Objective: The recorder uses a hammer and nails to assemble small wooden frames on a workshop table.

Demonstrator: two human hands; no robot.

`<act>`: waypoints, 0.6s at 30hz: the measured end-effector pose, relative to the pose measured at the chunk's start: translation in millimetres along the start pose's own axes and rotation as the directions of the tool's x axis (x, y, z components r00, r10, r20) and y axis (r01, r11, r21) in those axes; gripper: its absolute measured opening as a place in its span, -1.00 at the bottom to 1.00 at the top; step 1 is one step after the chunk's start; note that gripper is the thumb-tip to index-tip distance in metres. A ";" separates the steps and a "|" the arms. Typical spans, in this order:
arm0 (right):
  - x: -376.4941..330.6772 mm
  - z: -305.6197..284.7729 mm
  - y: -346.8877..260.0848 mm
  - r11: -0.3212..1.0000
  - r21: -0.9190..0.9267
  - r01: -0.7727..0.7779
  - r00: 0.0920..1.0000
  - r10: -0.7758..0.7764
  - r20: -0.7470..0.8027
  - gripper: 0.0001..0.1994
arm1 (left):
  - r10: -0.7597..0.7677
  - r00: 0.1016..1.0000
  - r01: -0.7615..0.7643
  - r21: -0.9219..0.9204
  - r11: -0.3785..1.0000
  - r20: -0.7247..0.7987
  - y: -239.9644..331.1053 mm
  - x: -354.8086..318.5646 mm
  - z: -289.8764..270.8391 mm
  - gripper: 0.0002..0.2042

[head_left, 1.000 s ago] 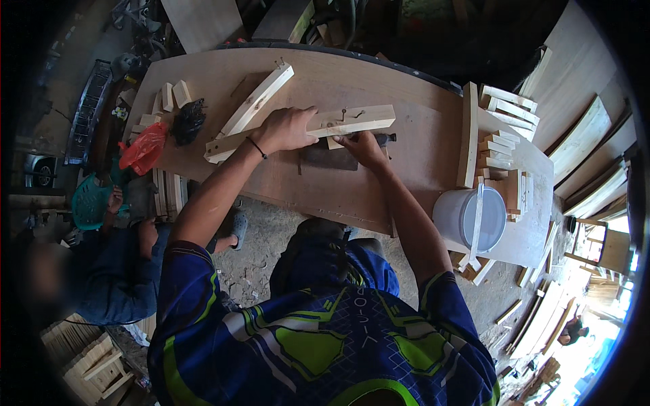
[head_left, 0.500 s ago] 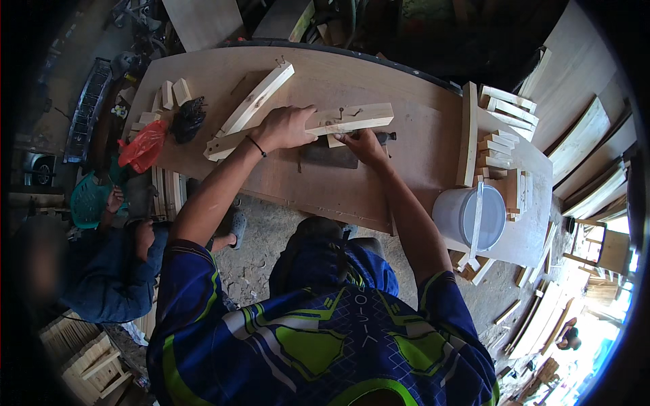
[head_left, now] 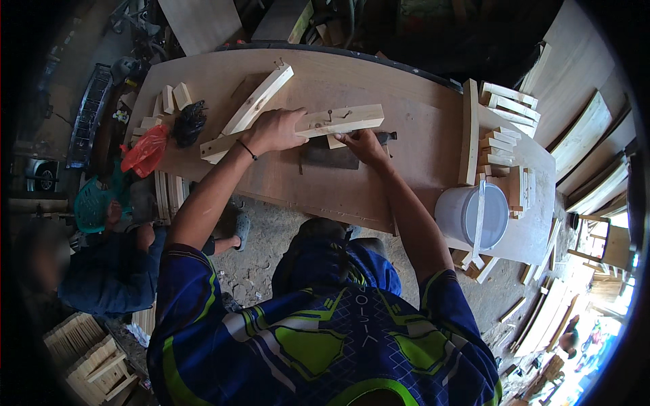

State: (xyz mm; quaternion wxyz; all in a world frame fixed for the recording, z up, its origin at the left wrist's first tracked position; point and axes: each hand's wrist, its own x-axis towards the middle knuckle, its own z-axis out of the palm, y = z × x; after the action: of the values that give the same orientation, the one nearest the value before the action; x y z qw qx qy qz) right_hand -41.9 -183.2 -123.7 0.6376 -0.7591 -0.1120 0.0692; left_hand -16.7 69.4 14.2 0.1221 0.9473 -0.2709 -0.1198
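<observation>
My left hand (head_left: 276, 130) is closed over a pale wooden bar (head_left: 365, 118) that lies slanted across the workbench (head_left: 420, 135). Two nails (head_left: 330, 115) stick up from the bar's top face, right of that hand. Just below the bar, my right hand (head_left: 364, 145) pinches a short piece of pale wood (head_left: 334, 142), mostly hidden by the bar and fingers. Under and beside them lies a dark flat block (head_left: 330, 157). A dark hammer-like head (head_left: 388, 137) shows past my right hand. Behind my left hand rests another wooden bar (head_left: 261, 98) with nails at its far end.
A white bucket (head_left: 455, 215) with a wooden strip across it stands at the right, beside stacked wood blocks (head_left: 497, 149) and a long upright-looking plank (head_left: 468, 132). A red plastic bag (head_left: 145, 152) and a black bag (head_left: 189, 123) lie at the left. Another person (head_left: 108, 271) sits at the lower left.
The bar has shifted slightly left, with my left hand moving along on it. My right hand stays almost in place with the short wood piece.
</observation>
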 end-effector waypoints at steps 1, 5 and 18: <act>0.5 0.4 -1.1 0.999 -0.029 0.025 1.000 -0.025 -0.016 -0.56 | -0.001 1.000 0.001 -0.006 1.000 0.002 -0.8 -0.3 0.8 -0.33; 3.1 1.8 4.0 0.998 -0.029 0.051 0.998 -0.052 -0.040 -0.57 | -0.021 1.000 0.021 0.002 1.000 0.020 3.0 0.9 -1.1 -0.33; 2.3 0.0 -0.5 0.999 -0.024 0.023 1.000 -0.023 -0.016 -0.60 | -0.009 1.000 0.008 0.006 1.000 0.021 -2.8 1.5 1.4 -0.32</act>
State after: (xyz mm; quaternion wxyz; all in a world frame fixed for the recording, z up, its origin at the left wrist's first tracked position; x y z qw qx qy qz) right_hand -39.7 -182.4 -123.2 0.6302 -0.7657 -0.1164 0.0544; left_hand -14.5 70.7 11.8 0.1159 0.9474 -0.2685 -0.1297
